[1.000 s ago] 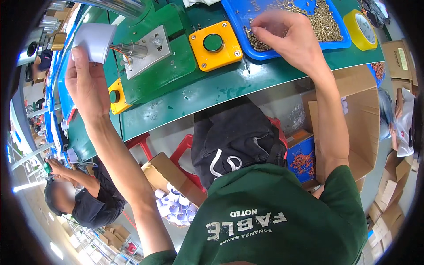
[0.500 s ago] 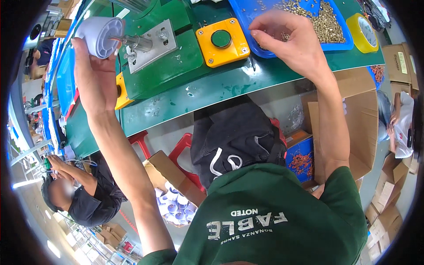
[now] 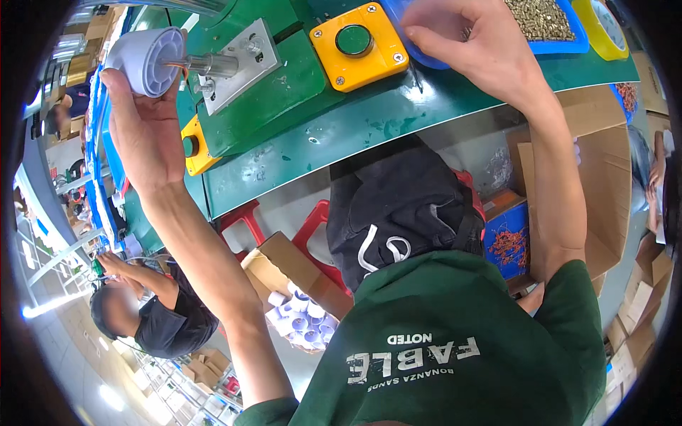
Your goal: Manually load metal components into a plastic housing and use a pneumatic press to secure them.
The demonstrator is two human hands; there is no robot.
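Observation:
My left hand is closed round a white plastic elbow fitting, its ribbed round face turned right. Thin copper-coloured wire shows at the centre of that face. Right beside it, a metal post stands out from a silver plate on a green machine base. My right hand hangs over a blue tray of small brass pieces. Its thumb and fingers are curled together, and whatever lies between them is too small or hidden to name.
Between my hands sits a yellow box with a green button; a second yellow button box is near my left wrist. Yellow tape lies right of the tray. Below the table are a cardboard box and white fittings. A co-worker is at left.
The whole view has tilted, shifting the table upward in the picture. Both hands keep nearly the same places, the left at the post with the elbow fitting, the right over the tray.

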